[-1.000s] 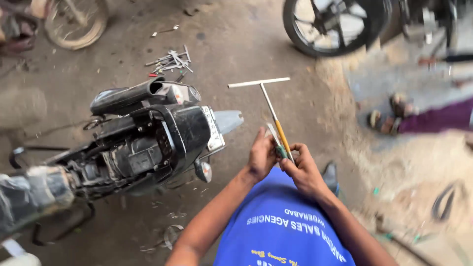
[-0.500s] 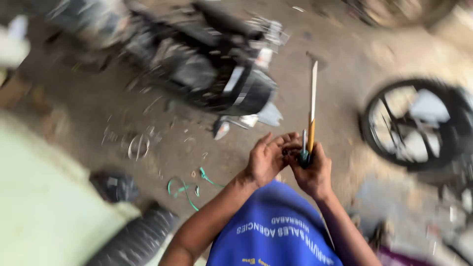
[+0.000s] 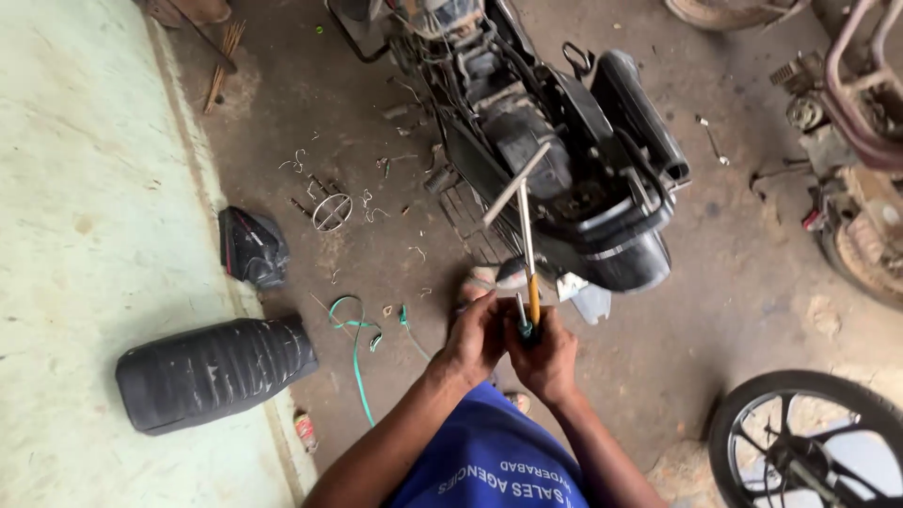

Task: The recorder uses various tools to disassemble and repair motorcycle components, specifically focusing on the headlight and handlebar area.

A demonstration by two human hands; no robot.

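T-handle wrench (image 3: 523,221) stands between my two hands at mid-frame, its long shaft running almost straight away from me, up the picture, toward the stripped motorcycle (image 3: 555,150) on the ground ahead. Its crossbar sits at the far end, tilted, over the bike's dark rear bodywork; I cannot tell whether it touches the machine. Near my hands the shaft carries a yellow-orange sleeve, and beside it I see a second, shorter metal rod (image 3: 519,309) rising from the same grip.

My left hand (image 3: 473,339) and right hand (image 3: 546,356) meet at the near end of the tool, knuckles touching, both equally close to it. Fingers of each hand are curled and pressed together around the base of the shaft, with no gap showing; which hand bears the tighter hold I cannot tell.

Further out: a detached black seat (image 3: 214,369) lies at lower left on the pale slab, a green wire (image 3: 356,343) curls just left of my forearm, and a spoked wheel (image 3: 811,442) rests at lower right.
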